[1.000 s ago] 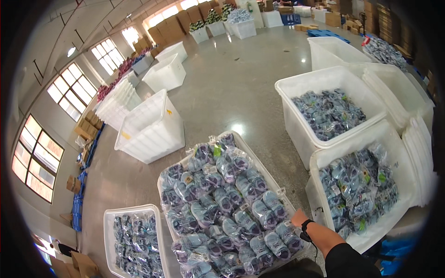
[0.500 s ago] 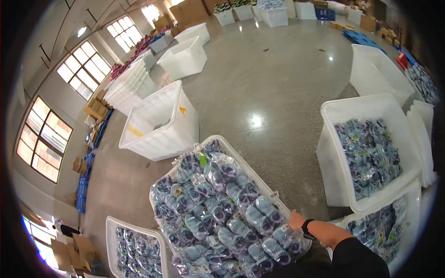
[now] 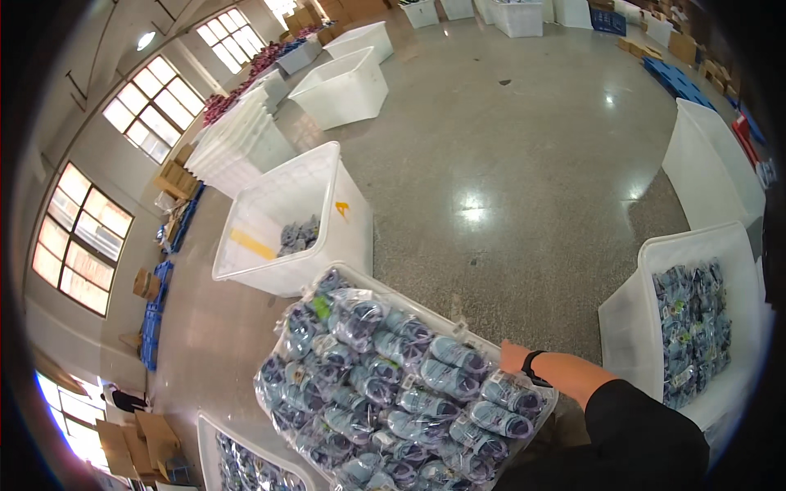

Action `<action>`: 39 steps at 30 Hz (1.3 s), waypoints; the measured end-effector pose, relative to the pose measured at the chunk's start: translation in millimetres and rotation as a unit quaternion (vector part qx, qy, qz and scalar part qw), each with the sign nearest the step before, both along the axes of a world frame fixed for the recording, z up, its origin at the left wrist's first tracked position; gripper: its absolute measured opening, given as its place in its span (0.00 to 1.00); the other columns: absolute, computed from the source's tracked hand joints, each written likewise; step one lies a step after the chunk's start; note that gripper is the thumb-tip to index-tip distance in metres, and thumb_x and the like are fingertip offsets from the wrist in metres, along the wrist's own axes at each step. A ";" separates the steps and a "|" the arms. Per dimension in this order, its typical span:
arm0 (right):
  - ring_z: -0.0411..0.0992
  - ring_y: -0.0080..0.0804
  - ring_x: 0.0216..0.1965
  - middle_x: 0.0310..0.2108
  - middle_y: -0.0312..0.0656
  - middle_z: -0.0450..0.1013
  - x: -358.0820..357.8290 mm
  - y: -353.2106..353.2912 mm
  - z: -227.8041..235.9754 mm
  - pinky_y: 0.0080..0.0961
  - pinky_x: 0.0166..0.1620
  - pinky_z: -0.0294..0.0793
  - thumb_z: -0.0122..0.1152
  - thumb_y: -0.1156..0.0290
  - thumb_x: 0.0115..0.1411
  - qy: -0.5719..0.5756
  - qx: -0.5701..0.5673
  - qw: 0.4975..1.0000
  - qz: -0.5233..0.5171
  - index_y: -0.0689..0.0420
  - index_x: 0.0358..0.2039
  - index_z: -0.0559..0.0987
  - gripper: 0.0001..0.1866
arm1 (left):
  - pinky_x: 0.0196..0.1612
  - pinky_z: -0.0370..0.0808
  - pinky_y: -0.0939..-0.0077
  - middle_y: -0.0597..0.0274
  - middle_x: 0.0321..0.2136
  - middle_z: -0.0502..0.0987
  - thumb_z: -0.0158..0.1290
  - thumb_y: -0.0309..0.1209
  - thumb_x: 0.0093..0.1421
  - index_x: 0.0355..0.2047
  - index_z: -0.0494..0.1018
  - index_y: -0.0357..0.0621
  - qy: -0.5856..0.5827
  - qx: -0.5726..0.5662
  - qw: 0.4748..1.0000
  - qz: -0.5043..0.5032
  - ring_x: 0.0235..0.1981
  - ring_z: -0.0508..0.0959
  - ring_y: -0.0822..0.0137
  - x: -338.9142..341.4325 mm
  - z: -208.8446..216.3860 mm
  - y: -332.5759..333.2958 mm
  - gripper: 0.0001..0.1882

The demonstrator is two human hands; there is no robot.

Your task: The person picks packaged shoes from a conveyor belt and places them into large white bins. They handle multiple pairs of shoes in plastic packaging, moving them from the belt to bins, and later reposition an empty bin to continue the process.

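Note:
A white plastic bin (image 3: 395, 296) stands right in front of me, heaped to the rim with blue-grey and purple shoes (image 3: 430, 397) in clear plastic bags. My right hand (image 3: 516, 358), with a black band at the wrist, grips the bin's right-hand rim; its fingers curl over the edge and are partly hidden. My left hand is out of the picture. Just beyond the far corner of the heaped bin is a larger white bin (image 3: 350, 245) with an orange mark, holding a small pile of grey-blue shoes (image 3: 300, 235).
At right stands a white bin (image 3: 630, 331) with bagged shoes, with another white bin (image 3: 704, 164) behind it. A further shoe-filled bin (image 3: 210, 438) is at lower left. Stacked white bins (image 3: 241, 155), blue pallets (image 3: 154, 315) and cartons line the left. Grey floor (image 3: 499, 221) stretches ahead.
The heaped bin has come closer to the orange-marked bin, with my right hand still on its rim. More of the pile inside that bin shows. The right-hand bins have shifted outward in view.

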State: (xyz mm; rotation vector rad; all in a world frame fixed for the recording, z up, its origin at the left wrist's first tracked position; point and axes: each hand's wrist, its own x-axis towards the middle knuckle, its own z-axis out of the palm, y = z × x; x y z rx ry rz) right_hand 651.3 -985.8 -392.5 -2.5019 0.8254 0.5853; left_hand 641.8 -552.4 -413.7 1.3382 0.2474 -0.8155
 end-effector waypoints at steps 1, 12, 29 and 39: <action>0.79 0.62 0.48 0.47 0.73 0.76 7.5 -4.6 3.1 0.49 0.49 0.78 0.57 0.70 0.65 0.000 0.007 1.000 0.021 0.80 0.70 0.47 0.42 | 0.40 0.82 0.57 0.45 0.48 0.79 0.66 0.37 0.57 0.63 0.62 0.37 0.004 0.002 1.000 -0.004 0.45 0.82 0.50 0.1 -4.8 -10.7 0.37; 0.79 0.60 0.41 0.40 0.69 0.77 58.3 -32.6 30.0 0.50 0.40 0.76 0.60 0.68 0.63 0.073 0.083 0.988 0.106 0.80 0.67 0.48 0.44 | 0.39 0.82 0.57 0.45 0.47 0.79 0.66 0.36 0.57 0.63 0.62 0.37 0.054 -0.003 0.999 -0.008 0.44 0.82 0.50 -21.5 -7.0 -109.5 0.37; 0.74 0.66 0.54 0.64 0.70 0.64 39.6 -155.1 16.7 0.52 0.58 0.75 0.50 0.44 0.69 0.051 0.053 0.997 -0.010 0.63 0.71 0.61 0.41 | 0.38 0.83 0.57 0.45 0.47 0.79 0.67 0.35 0.56 0.63 0.62 0.37 0.086 -0.002 0.994 0.065 0.43 0.83 0.50 -85.0 14.4 -237.0 0.38; 0.71 0.64 0.61 0.61 0.73 0.67 32.0 -157.7 65.8 0.50 0.64 0.70 0.49 0.48 0.71 -0.051 0.207 0.963 -0.167 0.74 0.68 0.55 0.42 | 0.37 0.83 0.58 0.45 0.46 0.79 0.67 0.34 0.56 0.63 0.62 0.37 0.075 0.030 0.995 0.052 0.42 0.83 0.50 -86.2 34.6 -278.0 0.38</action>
